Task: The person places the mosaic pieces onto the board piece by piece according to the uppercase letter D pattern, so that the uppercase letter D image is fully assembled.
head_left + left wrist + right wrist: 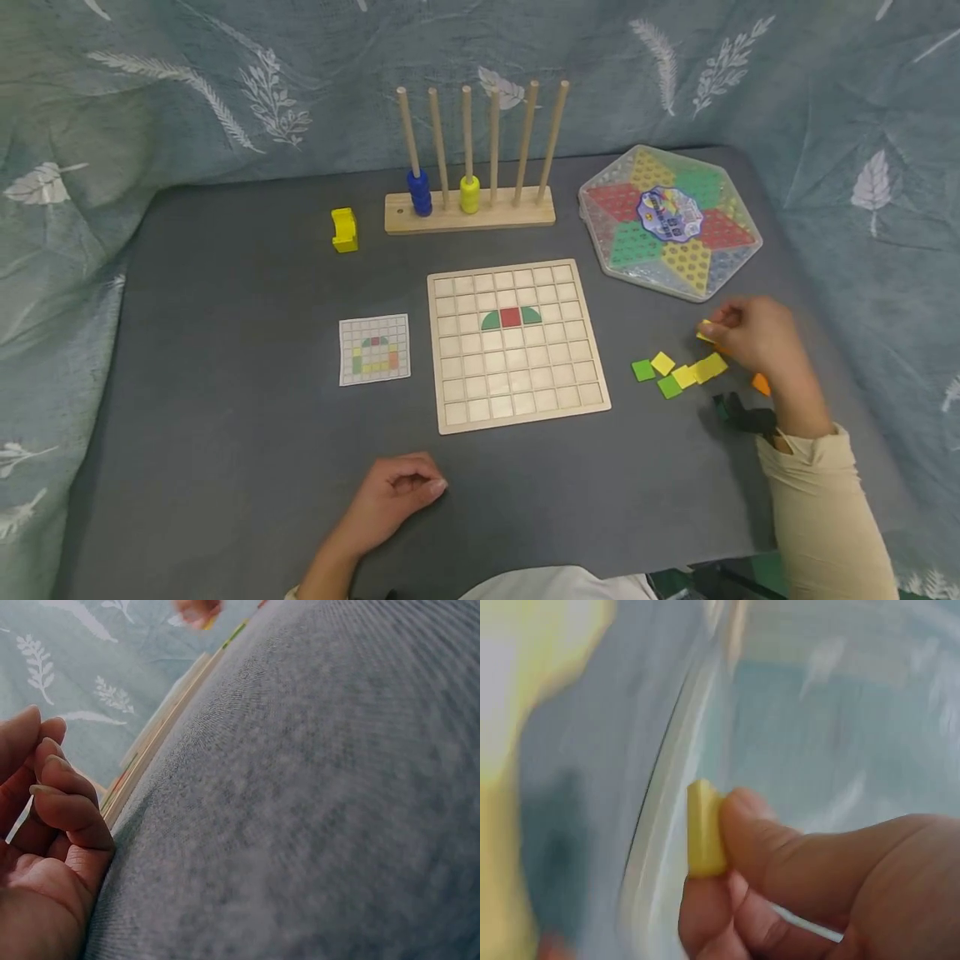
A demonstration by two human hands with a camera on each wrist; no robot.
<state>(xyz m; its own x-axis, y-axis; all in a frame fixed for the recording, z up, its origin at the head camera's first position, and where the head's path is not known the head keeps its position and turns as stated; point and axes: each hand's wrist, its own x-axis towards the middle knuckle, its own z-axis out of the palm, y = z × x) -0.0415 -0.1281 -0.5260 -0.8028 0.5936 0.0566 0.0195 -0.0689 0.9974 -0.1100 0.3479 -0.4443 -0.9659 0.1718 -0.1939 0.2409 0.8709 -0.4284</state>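
Note:
My right hand (753,337) pinches a yellow square tile (706,829) between thumb and fingers, above the right side of the table. Just left of it lie loose tiles: several yellow ones (711,367), green ones (643,370) and an orange one (761,384). My left hand (390,500) rests on the table near the front edge with fingers loosely curled, holding nothing. Ahead of it is a wooden grid board (495,363), with a red square (510,317) between two green quarter-round pieces (531,315). Left of the board lies a pattern card (374,350).
At the back stands a wooden peg rack (480,218) with blue rings (420,193) and yellow rings (469,195). A hexagonal game box (670,223) lies at the back right. A yellow notched block (345,230) sits at the back left. Patterned cloth (225,92) hangs around the table.

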